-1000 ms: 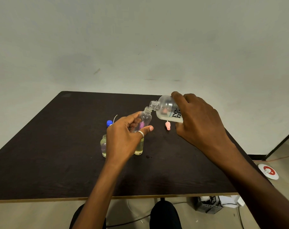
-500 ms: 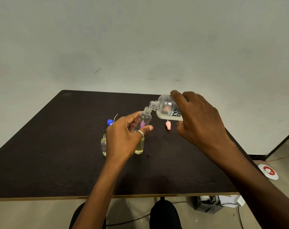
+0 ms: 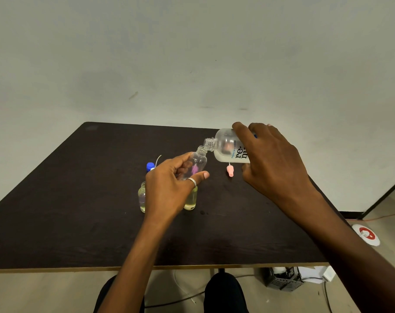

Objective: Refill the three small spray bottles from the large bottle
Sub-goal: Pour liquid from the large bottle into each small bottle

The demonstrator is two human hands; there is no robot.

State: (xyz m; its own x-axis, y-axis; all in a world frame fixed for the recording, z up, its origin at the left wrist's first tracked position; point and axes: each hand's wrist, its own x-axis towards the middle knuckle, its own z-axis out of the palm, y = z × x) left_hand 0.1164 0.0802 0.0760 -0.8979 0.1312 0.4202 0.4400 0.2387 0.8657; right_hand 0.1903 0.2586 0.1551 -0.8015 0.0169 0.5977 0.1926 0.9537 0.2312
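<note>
The left hand curled round a small clear plastic spray bottle, tilted, with its threaded neck just under the open mouth of the large frosted, labelled bottle — which the right hand clasped on its side from above.

Large bottle tips right of small bottle, above table.

Left hand and right hand hover, fingers curled.
</note>
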